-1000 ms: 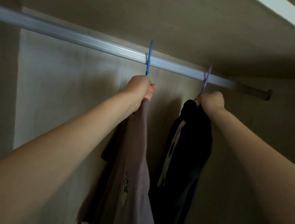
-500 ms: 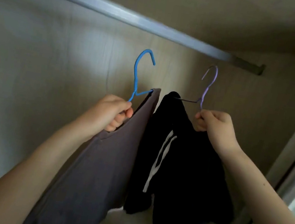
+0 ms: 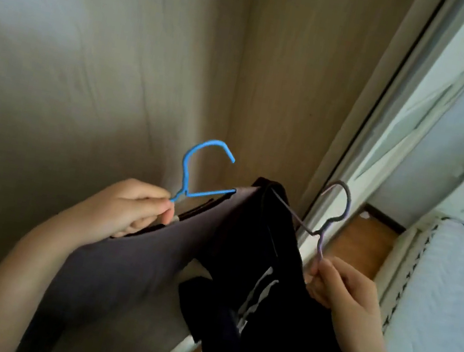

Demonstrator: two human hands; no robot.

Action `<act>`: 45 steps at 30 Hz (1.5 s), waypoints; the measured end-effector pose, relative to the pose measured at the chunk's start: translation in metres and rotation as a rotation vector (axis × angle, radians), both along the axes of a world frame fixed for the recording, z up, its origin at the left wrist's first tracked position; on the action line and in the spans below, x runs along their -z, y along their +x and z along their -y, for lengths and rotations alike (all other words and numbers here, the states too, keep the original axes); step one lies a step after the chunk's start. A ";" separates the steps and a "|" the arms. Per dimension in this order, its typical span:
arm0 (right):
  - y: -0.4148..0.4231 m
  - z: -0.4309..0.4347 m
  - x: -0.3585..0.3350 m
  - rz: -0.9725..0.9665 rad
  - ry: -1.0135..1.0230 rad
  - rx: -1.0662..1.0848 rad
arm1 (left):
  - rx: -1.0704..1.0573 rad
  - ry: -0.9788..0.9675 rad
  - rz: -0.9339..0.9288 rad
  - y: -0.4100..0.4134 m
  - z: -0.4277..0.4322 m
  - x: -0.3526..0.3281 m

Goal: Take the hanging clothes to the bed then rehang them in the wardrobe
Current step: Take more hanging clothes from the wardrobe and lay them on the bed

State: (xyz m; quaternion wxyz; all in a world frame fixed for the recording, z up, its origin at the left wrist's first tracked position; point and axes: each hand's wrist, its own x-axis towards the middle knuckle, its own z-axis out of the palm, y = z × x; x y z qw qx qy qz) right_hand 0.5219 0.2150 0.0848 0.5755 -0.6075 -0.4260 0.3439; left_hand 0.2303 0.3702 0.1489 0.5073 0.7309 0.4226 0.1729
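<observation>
On the left is the pale back wall of the wardrobe. In front of it, the left hand is closed around the neck of a blue hanger. Its hook points up and hangs on nothing. A grey-brown garment hangs from this hanger and drapes down over the left arm. Just beside it, touching it at the top, is a black garment with white stripes. It hangs from a purple hanger, whose hook is also free in the air. The right hand is closed around the stem of the purple hanger. Behind that hand runs the wardrobe door frame. Past it there is a wooden floor. On the far right is the bed with a white quilted cover, well apart from the clothes.
</observation>
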 end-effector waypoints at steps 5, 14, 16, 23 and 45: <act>0.011 0.107 -0.007 0.019 -0.046 0.257 | 0.315 0.145 -0.080 0.049 0.029 -0.012; -0.028 0.291 -0.010 -0.086 -0.020 0.847 | 0.668 0.160 0.023 0.151 0.109 -0.022; -0.045 0.331 -0.007 -0.086 -0.001 0.979 | 0.762 0.146 0.043 0.178 0.138 -0.018; -0.080 0.449 -0.025 0.039 -0.068 1.384 | 1.053 0.171 0.220 0.278 0.249 -0.022; -0.276 0.557 -0.082 0.225 -0.133 2.664 | 2.167 -0.418 0.339 0.289 0.634 -0.041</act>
